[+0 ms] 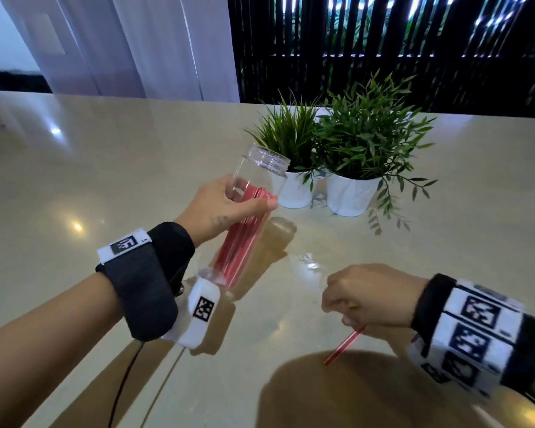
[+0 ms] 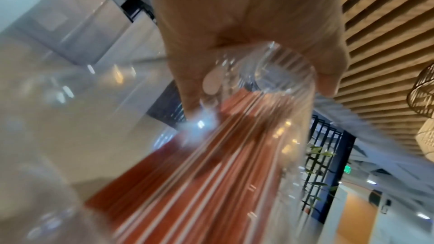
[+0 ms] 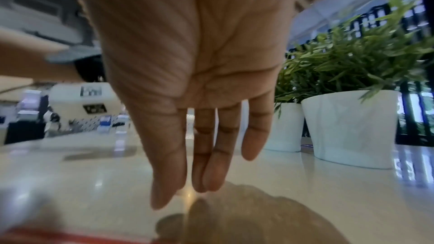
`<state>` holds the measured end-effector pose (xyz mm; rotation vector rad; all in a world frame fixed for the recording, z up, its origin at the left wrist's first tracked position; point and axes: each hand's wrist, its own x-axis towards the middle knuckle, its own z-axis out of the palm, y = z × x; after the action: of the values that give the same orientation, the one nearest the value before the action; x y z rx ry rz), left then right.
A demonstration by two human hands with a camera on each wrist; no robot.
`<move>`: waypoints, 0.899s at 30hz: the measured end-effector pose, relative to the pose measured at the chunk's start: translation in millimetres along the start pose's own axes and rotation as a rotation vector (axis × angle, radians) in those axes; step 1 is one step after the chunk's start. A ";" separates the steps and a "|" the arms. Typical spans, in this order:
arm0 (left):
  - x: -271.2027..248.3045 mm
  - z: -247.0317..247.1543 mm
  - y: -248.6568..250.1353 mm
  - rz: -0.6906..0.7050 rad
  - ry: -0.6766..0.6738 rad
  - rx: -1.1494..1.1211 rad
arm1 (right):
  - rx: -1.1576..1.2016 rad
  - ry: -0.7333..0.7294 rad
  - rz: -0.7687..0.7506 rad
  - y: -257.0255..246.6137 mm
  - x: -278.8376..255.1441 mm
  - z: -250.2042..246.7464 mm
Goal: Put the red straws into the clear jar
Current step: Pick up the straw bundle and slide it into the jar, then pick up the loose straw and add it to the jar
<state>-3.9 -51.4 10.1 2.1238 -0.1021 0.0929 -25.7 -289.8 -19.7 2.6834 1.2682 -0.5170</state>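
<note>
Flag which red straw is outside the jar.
The lone straw by the right hand; the other straws sit bundled inside the jar held by the left hand.
</note>
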 end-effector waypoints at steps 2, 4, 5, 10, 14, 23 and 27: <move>-5.3 9.4 3.4 -0.011 -0.015 -0.082 | -0.059 -0.060 -0.026 -3.0 4.7 2.4; -8.8 18.3 4.4 -0.035 -0.031 -0.166 | -0.056 -0.079 -0.060 -5.9 6.7 1.6; -10.4 22.5 5.0 -0.044 -0.039 -0.201 | -0.049 -0.086 -0.070 -6.8 6.6 1.2; -13.5 39.5 2.6 -0.083 -0.066 -0.288 | -0.037 -0.034 -0.113 -8.6 5.6 9.1; -11.1 44.3 -0.2 -0.093 -0.051 -0.285 | -0.040 0.036 -0.108 -6.6 0.5 13.7; -8.8 45.4 3.1 -0.087 -0.011 -0.297 | 0.022 -0.036 -0.071 -2.2 1.2 21.7; -8.1 45.7 10.0 -0.060 -0.007 -0.300 | 0.127 -0.075 -0.032 1.3 -3.3 22.5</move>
<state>-11.9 -95.1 -6.3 1.8264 -0.0524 0.0316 -32.3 -298.8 -39.6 2.7203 1.3023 -0.7182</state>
